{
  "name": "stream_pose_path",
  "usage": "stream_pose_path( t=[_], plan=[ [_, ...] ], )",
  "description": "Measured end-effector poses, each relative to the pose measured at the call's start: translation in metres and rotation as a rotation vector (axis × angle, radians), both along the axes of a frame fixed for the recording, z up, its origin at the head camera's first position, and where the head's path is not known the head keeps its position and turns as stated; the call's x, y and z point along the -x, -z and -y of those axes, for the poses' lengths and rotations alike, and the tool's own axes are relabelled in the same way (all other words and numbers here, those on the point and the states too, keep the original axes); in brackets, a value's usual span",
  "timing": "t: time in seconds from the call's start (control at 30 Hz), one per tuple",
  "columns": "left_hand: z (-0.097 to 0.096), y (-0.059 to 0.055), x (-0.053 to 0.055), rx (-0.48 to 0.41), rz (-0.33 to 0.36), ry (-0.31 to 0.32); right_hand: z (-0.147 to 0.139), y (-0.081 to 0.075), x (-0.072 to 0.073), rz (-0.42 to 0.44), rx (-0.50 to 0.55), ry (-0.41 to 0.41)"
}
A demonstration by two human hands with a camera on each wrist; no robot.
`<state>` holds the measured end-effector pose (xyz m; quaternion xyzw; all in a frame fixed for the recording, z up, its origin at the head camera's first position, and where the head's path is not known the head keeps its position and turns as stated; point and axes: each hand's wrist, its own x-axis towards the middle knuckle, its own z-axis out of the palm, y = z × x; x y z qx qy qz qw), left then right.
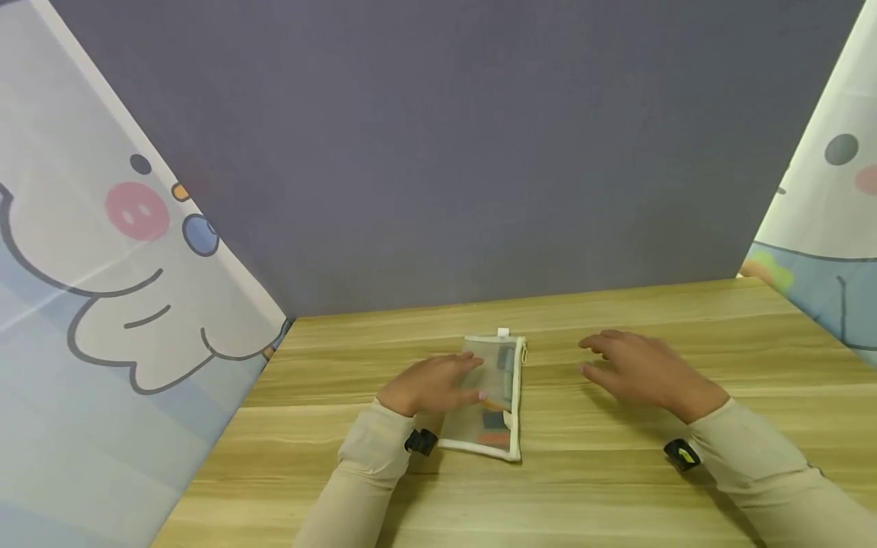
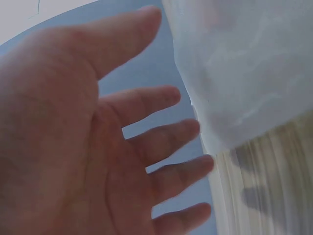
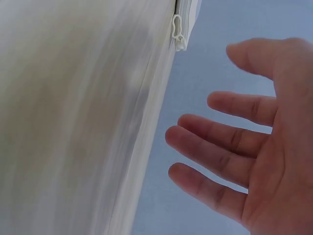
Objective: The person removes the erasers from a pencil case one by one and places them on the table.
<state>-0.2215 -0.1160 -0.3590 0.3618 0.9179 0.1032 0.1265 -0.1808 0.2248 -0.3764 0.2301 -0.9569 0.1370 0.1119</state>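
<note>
And there's the pouch [image 1: 499, 384], flat on the table [image 1: 582, 495], coloured shapes showing through (a white tag [image 1: 503, 332] pokes from its far edge)! The left hand [image 1: 432, 384] hovers over its left side, fingers spread; the right hand [image 1: 640, 373], apart to the right, spreads its fingers too, and behind stands a grey panel [image 1: 466, 152].

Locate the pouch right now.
In the head view, the pouch lies on the table, below centre, left of the right hand; the left hand overlaps its left side.
</note>
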Motion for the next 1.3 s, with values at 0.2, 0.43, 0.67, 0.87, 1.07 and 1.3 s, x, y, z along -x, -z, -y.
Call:
stream_pose_path(
  t=[0.2, 0.43, 0.67, 0.87, 1.07, 1.3],
  plan=[
    [-0.006, -0.004, 0.0, -0.038, 0.135, 0.015, 0.012, 0.001, 0.012, 0.04, 0.039, -0.03],
    [-0.014, -0.006, -0.002, -0.004, 0.167, -0.039, 0.029, -0.006, 0.024, 0.146, 0.09, -0.061],
    [-0.018, -0.008, -0.003, 0.018, 0.16, -0.044, 0.035, -0.013, 0.034, 0.252, 0.119, -0.022],
    [-0.019, -0.006, -0.004, 0.015, 0.138, -0.001, 0.034, -0.003, 0.046, 0.313, 0.137, -0.043],
    [-0.02, -0.005, -0.005, 0.043, 0.098, 0.033, 0.041, 0.004, 0.058, 0.33, 0.178, -0.049],
    [-0.026, -0.009, -0.003, 0.09, 0.026, 0.056, 0.05, 0.004, 0.066, 0.378, 0.194, 0.012]
  ],
)
